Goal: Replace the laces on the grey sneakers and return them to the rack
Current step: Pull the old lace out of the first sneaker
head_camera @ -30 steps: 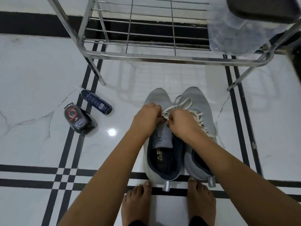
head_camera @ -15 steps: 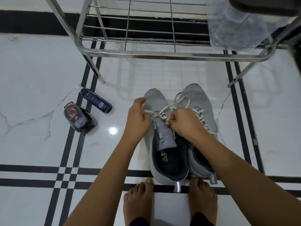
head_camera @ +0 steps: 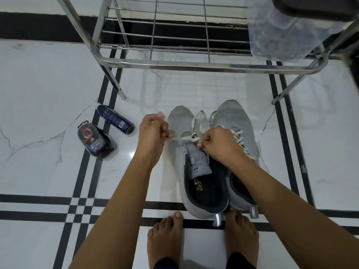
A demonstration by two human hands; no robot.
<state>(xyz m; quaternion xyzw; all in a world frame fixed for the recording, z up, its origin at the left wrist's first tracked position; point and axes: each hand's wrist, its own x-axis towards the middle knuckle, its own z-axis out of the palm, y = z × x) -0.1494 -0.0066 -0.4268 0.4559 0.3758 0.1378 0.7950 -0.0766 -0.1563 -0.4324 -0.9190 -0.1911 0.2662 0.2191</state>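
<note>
1. On the floor just in front of the rack, the grey sneakers stand side by side, touching, heels near the person's bare feet
2. Left hand pinches one end of the white lace, stretched taut sideways; right hand, fingers curled, pinches the lace at the front eyelets
3. Lace looks soft, limp and light, so it is best gripped near its tip; the shoes seem light and flexible and could be lifted by the heel collar
4. Toes point at the rack; long axes run front to back
</note>
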